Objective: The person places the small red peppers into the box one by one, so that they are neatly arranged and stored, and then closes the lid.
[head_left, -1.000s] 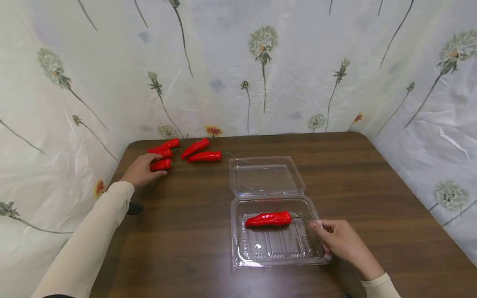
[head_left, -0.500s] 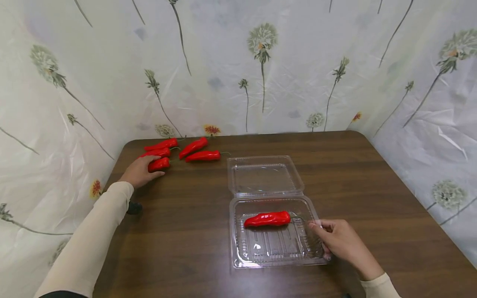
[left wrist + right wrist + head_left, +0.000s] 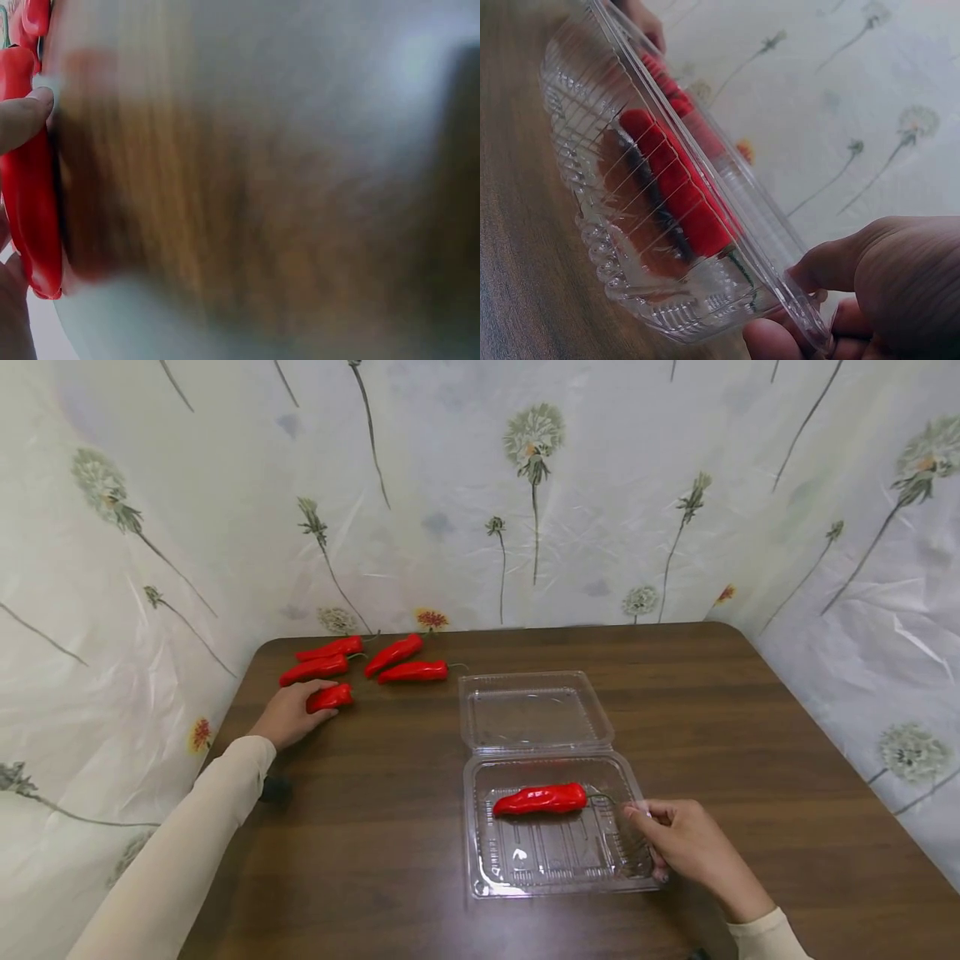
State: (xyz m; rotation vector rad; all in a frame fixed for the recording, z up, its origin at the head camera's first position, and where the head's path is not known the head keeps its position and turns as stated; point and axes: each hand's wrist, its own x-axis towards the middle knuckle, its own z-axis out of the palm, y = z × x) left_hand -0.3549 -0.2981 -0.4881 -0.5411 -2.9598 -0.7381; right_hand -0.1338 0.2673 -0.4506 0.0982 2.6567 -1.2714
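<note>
At the table's left, my left hand (image 3: 288, 717) holds a red chili pepper (image 3: 332, 697) between thumb and fingers. In the left wrist view the thumb lies across this pepper (image 3: 34, 202), near its stem end. My right hand (image 3: 686, 839) pinches the right rim of a clear plastic clamshell container (image 3: 555, 878), whose lid (image 3: 536, 718) lies folded back behind it. One red pepper (image 3: 540, 800) with a thin green stem lies sideways in the container's base. In the right wrist view, thumb and fingers grip the container's rim (image 3: 799, 311) at the corner.
Several more red peppers (image 3: 413, 672) lie at the back left of the brown wooden table (image 3: 375, 827), just beyond my left hand. A pale sheet with a dandelion print (image 3: 450, 568) rises behind the table and along both sides.
My left hand has taken hold of the nearest pepper and moved it slightly right and toward me, away from the others. The right hand and container have stayed in place.
</note>
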